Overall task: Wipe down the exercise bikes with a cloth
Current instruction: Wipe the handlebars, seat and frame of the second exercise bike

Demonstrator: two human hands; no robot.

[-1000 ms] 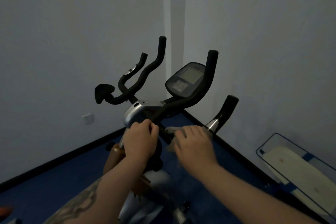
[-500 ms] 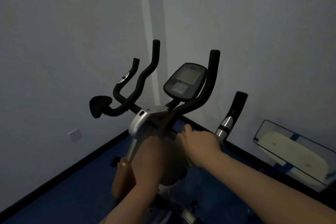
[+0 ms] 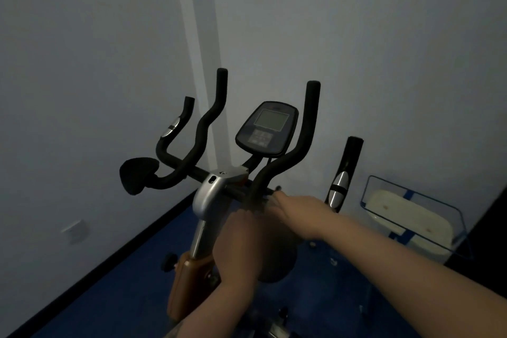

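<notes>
The exercise bike (image 3: 208, 195) stands in a dim corner, with black curved handlebars (image 3: 307, 129), a console (image 3: 267, 127) and a silver stem clamp. My right hand (image 3: 299, 211) lies over the crossbar right of the clamp, fingers bent down over a pale cloth (image 3: 259, 202), of which only a blurred edge shows. My left hand (image 3: 241, 241) is lower, in front of the stem below the crossbar. It is motion-blurred, so its grip is unclear.
Grey walls meet in a corner close behind the bike. A clear blue-edged bin (image 3: 417, 217) with something pale inside sits at the right wall. A wall socket (image 3: 75, 230) is low on the left wall. Blue floor (image 3: 115, 296) surrounds the orange bike frame (image 3: 189, 282).
My right hand slid with the cloth to the right along the crossbar. My left hand dropped from the silver clamp to lower on the stem. My view swung slightly left and up.
</notes>
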